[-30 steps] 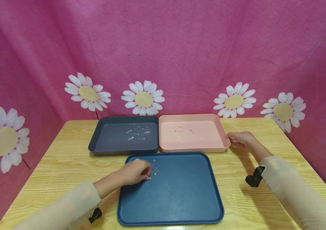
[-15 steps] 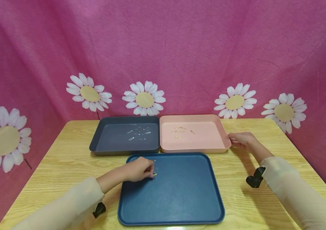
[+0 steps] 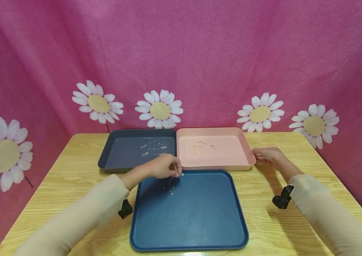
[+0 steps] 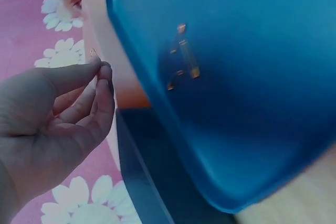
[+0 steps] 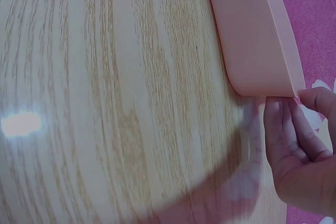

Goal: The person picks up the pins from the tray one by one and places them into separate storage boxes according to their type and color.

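My left hand [image 3: 164, 166] pinches a gold safety pin [image 4: 93, 52] between thumb and forefinger, over the far edge of the blue tray [image 3: 206, 220]. Several more gold safety pins [image 4: 189, 60] lie on that tray near its far left part. At the right end of the pink tray [image 3: 232, 166], my right hand [image 3: 269, 155] holds the wall, thumb at the rim and fingers against the outside, as the right wrist view shows. Several gold safety pins [image 3: 197, 152] lie inside the pink tray. The dark grey tray [image 3: 120, 169] contains several silver safety pins [image 3: 145, 154].
All three trays stand on a wooden table [image 3: 81, 177], the grey and pink ones side by side behind the blue one. A pink curtain [image 3: 200, 64] with daisies hangs behind the table. A small black device [image 3: 282, 197] sits at the right sleeve cuff.
My left hand has picked up a gold safety pin from the blue tray and moved away from me and slightly right with it. The right hand has stayed at the pink tray.
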A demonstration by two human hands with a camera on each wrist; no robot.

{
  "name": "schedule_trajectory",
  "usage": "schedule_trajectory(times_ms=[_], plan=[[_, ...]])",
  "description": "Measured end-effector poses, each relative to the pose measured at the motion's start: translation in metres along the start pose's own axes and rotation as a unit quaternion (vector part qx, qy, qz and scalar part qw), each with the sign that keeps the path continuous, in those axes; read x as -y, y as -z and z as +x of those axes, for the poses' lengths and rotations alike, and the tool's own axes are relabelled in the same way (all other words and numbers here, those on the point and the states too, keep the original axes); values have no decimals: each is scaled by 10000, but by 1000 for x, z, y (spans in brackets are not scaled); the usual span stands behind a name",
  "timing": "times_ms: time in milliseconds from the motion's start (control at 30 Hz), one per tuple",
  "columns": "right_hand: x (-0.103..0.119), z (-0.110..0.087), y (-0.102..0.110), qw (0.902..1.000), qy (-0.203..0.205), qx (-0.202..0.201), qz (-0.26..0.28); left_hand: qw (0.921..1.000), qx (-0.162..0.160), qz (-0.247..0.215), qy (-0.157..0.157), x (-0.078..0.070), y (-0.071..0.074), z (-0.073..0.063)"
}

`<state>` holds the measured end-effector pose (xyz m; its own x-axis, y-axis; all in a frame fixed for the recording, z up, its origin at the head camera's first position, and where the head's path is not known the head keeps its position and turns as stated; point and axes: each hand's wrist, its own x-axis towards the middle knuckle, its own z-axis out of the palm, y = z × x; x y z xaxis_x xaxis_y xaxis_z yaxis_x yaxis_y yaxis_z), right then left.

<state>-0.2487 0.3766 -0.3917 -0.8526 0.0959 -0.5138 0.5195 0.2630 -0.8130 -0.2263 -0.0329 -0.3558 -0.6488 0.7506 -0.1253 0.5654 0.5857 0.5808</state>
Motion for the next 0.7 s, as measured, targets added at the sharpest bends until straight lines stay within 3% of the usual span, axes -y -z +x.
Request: schedule_trajectory(times_ms=[233, 500, 600, 633, 700], plan=[[-1, 0, 1, 10000, 9, 31, 19, 9994, -184, 200, 191, -11, 20, 32], [0, -2, 0, 9999, 10, 81, 126, 9967, -161, 639, 474, -14, 40, 75], [0, -2, 0, 9998, 6, 110, 139, 9929, -40, 927, 743, -5, 45, 100], [0, -2, 0, 9999, 4, 116, 120, 9930, -104, 963, 669, 11, 43, 114], [1, 0, 1, 9999, -2, 115, 7, 9899, -25, 1132, 850, 31, 43, 139]])
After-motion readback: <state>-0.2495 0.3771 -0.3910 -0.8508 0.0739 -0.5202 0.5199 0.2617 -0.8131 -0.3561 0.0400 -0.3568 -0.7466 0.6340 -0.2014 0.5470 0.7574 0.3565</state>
